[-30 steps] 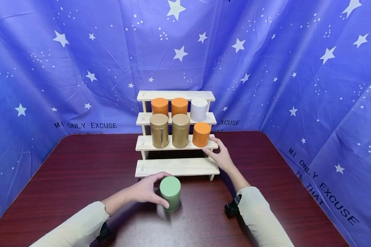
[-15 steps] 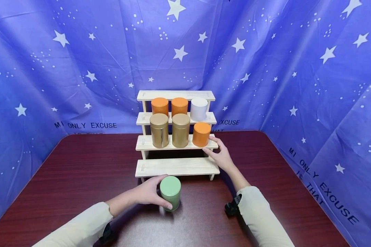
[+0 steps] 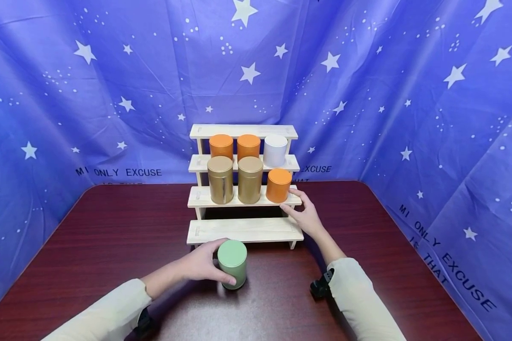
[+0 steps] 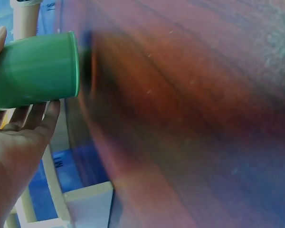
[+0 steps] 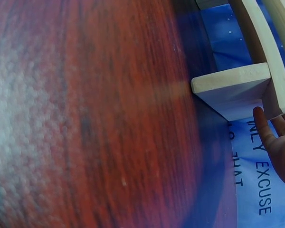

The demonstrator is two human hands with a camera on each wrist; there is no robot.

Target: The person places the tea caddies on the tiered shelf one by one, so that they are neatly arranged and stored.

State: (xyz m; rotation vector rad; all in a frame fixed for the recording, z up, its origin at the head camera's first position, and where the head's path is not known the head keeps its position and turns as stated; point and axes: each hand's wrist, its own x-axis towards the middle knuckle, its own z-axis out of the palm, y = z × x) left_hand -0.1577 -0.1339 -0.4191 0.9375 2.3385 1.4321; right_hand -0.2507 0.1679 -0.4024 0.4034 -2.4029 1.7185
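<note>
My left hand (image 3: 205, 263) grips a green tin canister (image 3: 233, 265) from its left side, thumb in front and fingers behind. In the left wrist view the green canister (image 4: 38, 71) appears slightly above the table, upright in the head view. My right hand (image 3: 304, 215) holds the right end of a stepped wooden rack (image 3: 243, 230) at its second shelf from the bottom. Its fingers lie close to an orange tin (image 3: 278, 187); whether they touch it is unclear. In the right wrist view the right hand (image 5: 280, 147) is partly cut off by the frame edge.
Two gold tins (image 3: 220, 182) stand left of the orange tin on the same shelf. One shelf up are two more orange tins (image 3: 221, 146) and a white tin (image 3: 275, 151). Dark red table (image 3: 123, 237) surrounds the rack, with a blue star-patterned curtain (image 3: 153, 85) behind.
The left hand has closed around the green canister, which has shifted slightly left and up. The right hand stays in place at the rack.
</note>
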